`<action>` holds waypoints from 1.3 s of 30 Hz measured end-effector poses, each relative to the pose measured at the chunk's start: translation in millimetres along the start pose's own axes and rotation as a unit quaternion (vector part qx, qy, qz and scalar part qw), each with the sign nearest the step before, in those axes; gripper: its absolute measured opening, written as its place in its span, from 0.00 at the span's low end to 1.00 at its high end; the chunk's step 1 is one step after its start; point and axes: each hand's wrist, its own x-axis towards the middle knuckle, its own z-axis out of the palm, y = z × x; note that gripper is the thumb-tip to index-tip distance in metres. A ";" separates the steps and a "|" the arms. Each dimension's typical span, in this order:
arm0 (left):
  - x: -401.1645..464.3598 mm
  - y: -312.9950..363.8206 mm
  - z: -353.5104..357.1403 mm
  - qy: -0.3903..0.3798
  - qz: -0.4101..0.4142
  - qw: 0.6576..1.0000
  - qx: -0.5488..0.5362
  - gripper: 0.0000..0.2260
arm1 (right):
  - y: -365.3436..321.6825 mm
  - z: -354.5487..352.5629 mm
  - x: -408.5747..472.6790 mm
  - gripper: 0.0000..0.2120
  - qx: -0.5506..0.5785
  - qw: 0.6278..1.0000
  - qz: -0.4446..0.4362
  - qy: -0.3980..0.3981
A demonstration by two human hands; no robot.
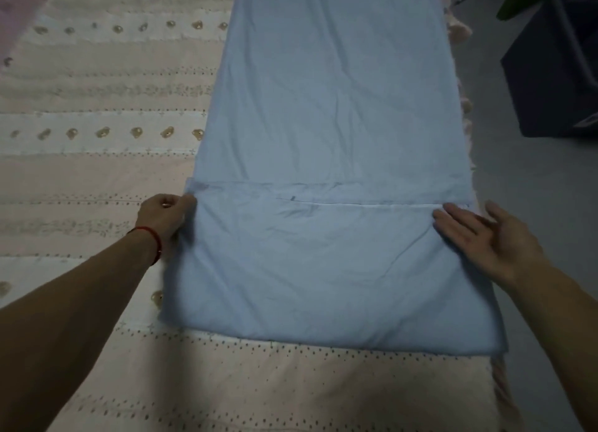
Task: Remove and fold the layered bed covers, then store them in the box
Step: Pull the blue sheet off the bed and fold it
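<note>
Item 1, blue cover [330, 107]: a long folded strip lying on the bed. Its far end runs out of the top of the view, so we cannot give its full length. The near end is turned back over itself into a flap between the 2 hands; how many layers lie under it we cannot tell.

Item 2, peach bedspread [97, 172]: beneath the blue cover, patterned with dotted rows and small motifs too blurred for us to name. It is cut off left of the left hand and along the bottom edge.

Item 3, dark box [550, 75]: on the floor beyond the right hand, well apart from it, cut off by the right edge. Its inside is too dim to read.

Item 4, left hand [165, 216]: curled closed, pinching the flap's left corner. A red cord [152, 237] circles the wrist.

Item 5, right hand [485, 237]: spread flat, fingers extended, fingertips [448, 216] resting on the flap's right edge; it grips nothing.
</note>
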 end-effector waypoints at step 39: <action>-126.5 -107.9 -44.5 -0.112 0.323 0.883 0.323 0.25 | 110.2 -131.2 -82.6 0.19 -0.741 0.500 -0.447 -0.008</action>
